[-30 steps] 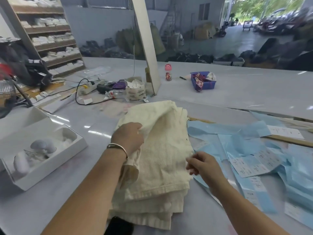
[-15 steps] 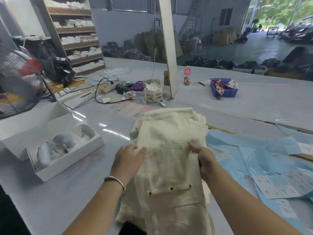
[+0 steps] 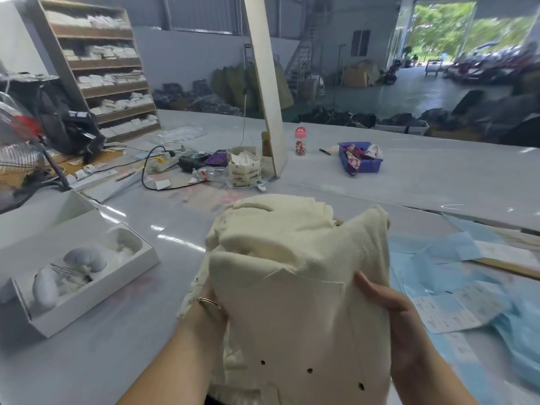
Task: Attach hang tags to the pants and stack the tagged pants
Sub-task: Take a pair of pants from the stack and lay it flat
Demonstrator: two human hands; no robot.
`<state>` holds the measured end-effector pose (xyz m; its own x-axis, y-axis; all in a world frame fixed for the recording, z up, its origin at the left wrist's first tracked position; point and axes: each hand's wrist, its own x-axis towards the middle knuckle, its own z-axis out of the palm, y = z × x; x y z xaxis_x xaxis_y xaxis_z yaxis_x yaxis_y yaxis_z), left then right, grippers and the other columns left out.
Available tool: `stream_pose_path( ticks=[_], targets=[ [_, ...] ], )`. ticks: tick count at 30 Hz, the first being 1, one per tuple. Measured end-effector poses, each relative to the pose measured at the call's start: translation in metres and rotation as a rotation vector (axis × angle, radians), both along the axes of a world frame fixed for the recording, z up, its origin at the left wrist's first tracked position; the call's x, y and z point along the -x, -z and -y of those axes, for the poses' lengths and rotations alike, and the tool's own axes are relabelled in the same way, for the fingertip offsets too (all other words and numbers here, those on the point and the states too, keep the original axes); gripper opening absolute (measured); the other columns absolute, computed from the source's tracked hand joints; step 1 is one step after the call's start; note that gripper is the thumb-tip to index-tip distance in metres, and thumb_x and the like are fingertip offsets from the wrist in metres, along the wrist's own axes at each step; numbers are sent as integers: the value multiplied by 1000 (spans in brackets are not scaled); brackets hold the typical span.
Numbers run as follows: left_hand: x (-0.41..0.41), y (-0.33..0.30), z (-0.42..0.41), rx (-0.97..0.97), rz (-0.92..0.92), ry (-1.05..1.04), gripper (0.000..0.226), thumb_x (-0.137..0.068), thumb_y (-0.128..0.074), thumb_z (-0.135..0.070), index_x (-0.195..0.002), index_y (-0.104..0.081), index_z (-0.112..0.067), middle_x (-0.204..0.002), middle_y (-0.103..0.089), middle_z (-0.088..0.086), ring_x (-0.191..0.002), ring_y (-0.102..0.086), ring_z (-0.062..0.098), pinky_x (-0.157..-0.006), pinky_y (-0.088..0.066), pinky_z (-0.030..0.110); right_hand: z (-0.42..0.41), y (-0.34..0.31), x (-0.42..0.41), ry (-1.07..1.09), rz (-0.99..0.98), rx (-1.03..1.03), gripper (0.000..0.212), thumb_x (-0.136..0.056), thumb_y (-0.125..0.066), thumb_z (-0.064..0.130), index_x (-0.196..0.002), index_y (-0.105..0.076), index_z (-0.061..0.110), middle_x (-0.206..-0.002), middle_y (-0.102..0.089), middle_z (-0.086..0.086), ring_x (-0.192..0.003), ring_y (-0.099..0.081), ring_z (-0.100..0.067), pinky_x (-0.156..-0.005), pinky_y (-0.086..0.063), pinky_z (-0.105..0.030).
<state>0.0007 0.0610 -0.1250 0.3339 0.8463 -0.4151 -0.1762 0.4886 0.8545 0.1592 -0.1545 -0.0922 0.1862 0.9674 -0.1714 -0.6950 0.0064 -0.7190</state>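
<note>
Over table [image 3: 409, 182], front-centre: cream pants [image 3: 298, 287] held up | L hand [image 3: 209, 302] mostly hidden behind cloth, grip unclear; R hand [image 3: 382, 296] grasping fabric edge | soft, floppy, light-ish; best held at waistband w/ both hands

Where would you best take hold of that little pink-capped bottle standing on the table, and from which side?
Judging by its pose, take the pink-capped bottle by its narrow body just under the cap, coming from the near, open side of the table. It stands upright and slim, so a grip can close round it. The leaning white board stands close on its left, and the purple basket sits farther off on its right.
</note>
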Motion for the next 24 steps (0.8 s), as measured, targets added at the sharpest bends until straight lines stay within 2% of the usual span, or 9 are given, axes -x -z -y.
stream_pose_path(
  ticks=[3, 6, 8, 10, 12, 14, 16, 20, 24],
  targets=[
    [9, -31, 1, -71, 173, 55, 19, -88, -37, -6, -80, -54, -9, -74, -48, 6, -81, -48, 21, -79, -42, 28, 22, -2, -1, -38, -36, -7, 62, -35, -95, 17, -85, -72, -11, -77, -69, -26, -65, -70, -36, -58, -58, -42],
    [18, -61, 10, -80, 269, 34, 4, -65, -42, -8, -63, -45, -10, -51, -46, 5, -62, -41, 23, -61, -34, 31, 42, -1, -8, -54, -78, -62, 57, -38, -90, 12, -88, -71, -9, -74, -68, -25, -62, -68, -35, -58, -56, -37],
    [17, -72, 25, -207, 250, 52, 30, -75, -37, 0, -51, -52, -10, -46, -50, 3, -52, -48, 20, -56, -38, 28, 56, -2, -8, -66, -167, -145, 65, -44, -89, 22, -101, -65, 0, -82, -64, -22, -70, -63, -36, -64, -45, -35],
    [14, -90, 50, -340, 204, 126, 53, -84, -35, 4, -39, -57, -12, -46, -54, 1, -46, -53, 13, -53, -43, 22, 67, -2, -9, -25, -218, -178, 95, -45, -87, 52, -122, -55, 9, -108, -59, -21, -93, -56, -37, -82, -37, -45],
    [8, -108, 76, -437, 163, 188, 56, -85, -36, 7, -37, -60, -12, -47, -56, -1, -47, -55, 10, -53, -44, 20, 85, -3, -6, -130, -349, -304, 113, -64, -66, 75, -148, -33, 6, -142, -42, -29, -125, -42, -47, -108, -22, -57],
    [2, -128, 99, -452, 179, 232, 41, -76, -39, 9, -50, -62, -11, -52, -55, 4, -56, -57, 15, -60, -44, 23, 105, 1, -1, -188, -513, -339, 111, -74, -46, 83, -147, -21, 3, -146, -34, -33, -133, -35, -50, -112, -19, -59],
    [-6, -149, 126, -390, 240, 261, 26, -73, -39, 8, -62, -58, -4, -59, -55, 6, -63, -55, 22, -63, -43, 28, 129, 7, 1, -204, -600, -323, 108, -77, -35, 85, -146, -24, 3, -146, -35, -32, -135, -34, -49, -113, -21, -59],
    [-21, -180, 199, -451, 388, 202, 58, -80, -28, 11, -35, -55, -13, -43, -52, -1, -39, -52, 13, -48, -42, 17, 187, -7, -1, -86, -506, -378, 103, -83, -12, 81, -145, -36, 2, -148, -38, -25, -139, -33, -39, -116, -19, -52],
    [-38, -220, 285, -551, 678, 105, 20, -54, -37, -1, -44, -48, -15, -47, -48, -1, -42, -46, 17, -46, -37, 13, 262, -30, -20, -92, -482, -560, 93, -91, -6, 72, -144, -39, 3, -145, -41, -25, -137, -35, -41, -114, -19, -56]
  ],
)
